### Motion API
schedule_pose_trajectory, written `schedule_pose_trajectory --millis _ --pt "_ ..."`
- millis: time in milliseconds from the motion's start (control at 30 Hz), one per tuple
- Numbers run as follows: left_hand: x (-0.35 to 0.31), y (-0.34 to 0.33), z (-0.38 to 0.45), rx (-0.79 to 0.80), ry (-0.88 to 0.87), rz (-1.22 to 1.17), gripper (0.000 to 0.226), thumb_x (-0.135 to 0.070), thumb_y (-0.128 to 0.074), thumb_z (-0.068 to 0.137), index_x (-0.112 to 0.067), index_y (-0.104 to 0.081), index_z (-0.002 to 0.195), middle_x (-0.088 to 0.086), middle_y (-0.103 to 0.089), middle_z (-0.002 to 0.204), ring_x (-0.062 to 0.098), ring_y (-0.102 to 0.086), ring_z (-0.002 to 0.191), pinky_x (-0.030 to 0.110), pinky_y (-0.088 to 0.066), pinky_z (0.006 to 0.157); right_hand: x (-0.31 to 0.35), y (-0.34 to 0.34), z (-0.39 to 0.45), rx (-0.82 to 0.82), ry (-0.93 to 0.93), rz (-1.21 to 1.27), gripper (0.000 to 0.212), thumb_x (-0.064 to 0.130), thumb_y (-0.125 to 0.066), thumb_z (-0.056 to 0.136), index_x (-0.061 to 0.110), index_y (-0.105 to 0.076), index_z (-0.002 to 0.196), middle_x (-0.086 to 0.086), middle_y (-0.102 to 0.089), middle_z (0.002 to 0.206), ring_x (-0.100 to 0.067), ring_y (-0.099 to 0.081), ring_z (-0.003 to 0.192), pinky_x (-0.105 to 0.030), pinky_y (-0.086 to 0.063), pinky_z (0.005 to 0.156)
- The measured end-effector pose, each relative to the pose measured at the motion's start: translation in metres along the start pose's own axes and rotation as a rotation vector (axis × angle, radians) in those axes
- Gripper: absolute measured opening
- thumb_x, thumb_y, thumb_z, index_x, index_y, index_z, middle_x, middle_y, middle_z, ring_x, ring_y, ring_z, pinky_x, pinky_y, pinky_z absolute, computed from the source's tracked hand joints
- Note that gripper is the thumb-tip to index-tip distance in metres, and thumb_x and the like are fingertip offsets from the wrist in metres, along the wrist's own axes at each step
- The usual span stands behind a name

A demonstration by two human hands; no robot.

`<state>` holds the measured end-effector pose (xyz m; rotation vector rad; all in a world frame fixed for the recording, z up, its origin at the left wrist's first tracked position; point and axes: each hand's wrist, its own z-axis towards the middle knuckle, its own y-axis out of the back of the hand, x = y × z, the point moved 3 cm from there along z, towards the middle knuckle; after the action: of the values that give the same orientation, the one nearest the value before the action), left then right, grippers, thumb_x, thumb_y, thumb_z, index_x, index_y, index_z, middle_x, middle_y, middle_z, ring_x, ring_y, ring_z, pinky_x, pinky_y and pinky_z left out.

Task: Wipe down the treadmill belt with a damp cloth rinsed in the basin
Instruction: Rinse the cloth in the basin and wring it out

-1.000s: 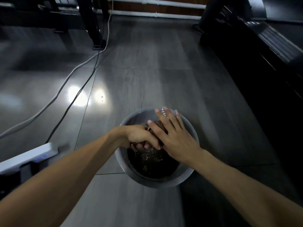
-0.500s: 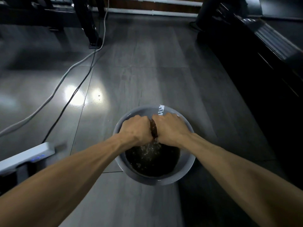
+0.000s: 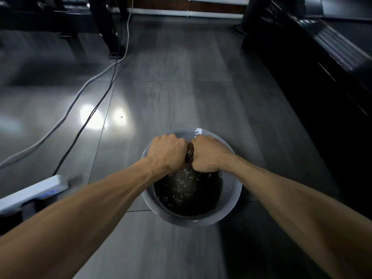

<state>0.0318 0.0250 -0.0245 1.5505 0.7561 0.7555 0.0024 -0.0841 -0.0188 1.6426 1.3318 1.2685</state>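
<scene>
Both fists, left hand (image 3: 166,153) & right hand (image 3: 207,153), clenched round a dark cloth (image 3: 189,155), wringing it over the grey basin (image 3: 234,195) at 6 o'clock; next, prob. carry it to the treadmill (image 3: 330,63) at 2 o'clock w/o dripping.

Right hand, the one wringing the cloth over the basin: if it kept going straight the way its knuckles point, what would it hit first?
The right hand points left, so it would meet the left hand first; only the dark cloth they both grip separates them.
</scene>
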Motion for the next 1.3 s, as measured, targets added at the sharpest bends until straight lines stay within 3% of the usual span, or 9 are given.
schedule_pose_trajectory --millis 267,500,667,733,800,900,1033,1100,1300 --pt "-0.004 0.004 0.001 0.016 -0.055 0.077 0.020 -0.027 -0.051 0.091 -0.017 -0.067 0.096 0.009 -0.069 0.100 0.032 -0.066 0.093 0.033 -0.038 0.067 -0.008 -0.002 0.002 0.018 -0.022 0.060 0.009 0.011 -0.060 0.067 0.015 -0.054 0.062 -0.002 -0.058 0.063 -0.017 -0.054 0.059 -0.027 -0.042 0.049" --pt "-0.005 0.015 0.004 -0.052 -0.104 0.089 0.021 -0.027 -0.050 0.088 -0.019 -0.065 0.100 0.006 -0.069 0.098 0.032 -0.065 0.089 0.031 -0.036 0.066 -0.016 0.007 0.005 0.046 0.059 0.175 0.012 0.012 -0.070 0.066 0.012 -0.058 0.070 -0.006 -0.063 0.069 -0.023 -0.062 0.066 -0.035 -0.052 0.058" --pt "0.008 0.014 0.018 0.036 -0.104 -0.513 0.053 -0.027 -0.075 0.070 -0.026 -0.041 0.110 0.002 -0.051 0.100 0.027 -0.058 0.087 0.038 -0.047 0.071 -0.032 0.012 0.009 0.056 0.031 0.500 0.052 0.008 -0.084 0.061 0.021 -0.054 0.102 0.005 -0.062 0.091 -0.007 -0.060 0.080 -0.019 -0.049 0.071" --pt "0.011 0.016 0.023 0.041 -0.122 -0.607 0.061 -0.027 -0.082 0.066 -0.028 -0.039 0.109 0.001 -0.052 0.098 0.025 -0.058 0.086 0.039 -0.048 0.072 -0.038 0.013 0.010 0.095 -0.015 0.652 0.075 0.012 -0.085 0.064 0.019 -0.046 0.128 0.002 -0.062 0.108 -0.012 -0.062 0.096 -0.026 -0.052 0.081" --pt "0.015 0.018 0.025 0.033 -0.054 -0.684 0.064 -0.032 -0.088 0.061 -0.027 -0.042 0.106 -0.002 -0.059 0.090 0.022 -0.058 0.084 0.034 -0.046 0.069 -0.046 0.013 0.008 0.096 -0.087 0.927 0.077 0.006 -0.080 0.072 0.017 -0.043 0.139 -0.004 -0.062 0.118 -0.019 -0.063 0.105 -0.032 -0.054 0.084" --pt "0.021 0.020 0.026 0.112 0.097 -0.764 0.064 -0.043 -0.091 0.059 -0.023 -0.050 0.104 -0.006 -0.061 0.088 0.017 -0.061 0.081 0.030 -0.049 0.070 -0.059 0.017 0.005 -0.045 -0.125 1.191 0.062 -0.005 -0.075 0.072 0.017 -0.058 0.126 -0.011 -0.066 0.117 -0.025 -0.064 0.110 -0.044 -0.051 0.098" --pt "0.010 0.036 0.017 0.326 0.132 -1.185 0.024 -0.025 -0.078 0.082 -0.016 -0.057 0.091 0.000 -0.071 0.074 0.019 -0.071 0.070 0.041 -0.061 0.070 -0.055 0.038 -0.006 -0.215 -0.129 1.038 0.060 -0.012 -0.070 0.069 0.024 -0.061 0.115 -0.003 -0.067 0.110 -0.019 -0.066 0.101 -0.035 -0.053 0.094" --pt "0.010 0.049 0.009 0.368 0.157 -1.305 0.009 -0.024 -0.066 0.092 -0.016 -0.063 0.096 0.004 -0.072 0.083 0.022 -0.072 0.083 0.042 -0.059 0.080 -0.051 0.055 -0.017 -0.269 -0.165 1.040 0.063 -0.009 -0.073 0.067 0.028 -0.059 0.116 -0.003 -0.066 0.108 -0.017 -0.067 0.095 -0.033 -0.056 0.089" --pt "-0.002 0.087 -0.016 0.339 0.475 -1.600 0.026 -0.002 -0.050 0.096 -0.016 -0.070 0.107 0.004 -0.074 0.096 0.022 -0.069 0.093 0.032 -0.053 0.085 -0.039 0.098 -0.067 -0.251 -0.254 1.014 0.027 0.014 -0.086 0.068 0.013 -0.066 0.087 -0.011 -0.073 0.086 -0.021 -0.070 0.081 -0.042 -0.058 0.082"
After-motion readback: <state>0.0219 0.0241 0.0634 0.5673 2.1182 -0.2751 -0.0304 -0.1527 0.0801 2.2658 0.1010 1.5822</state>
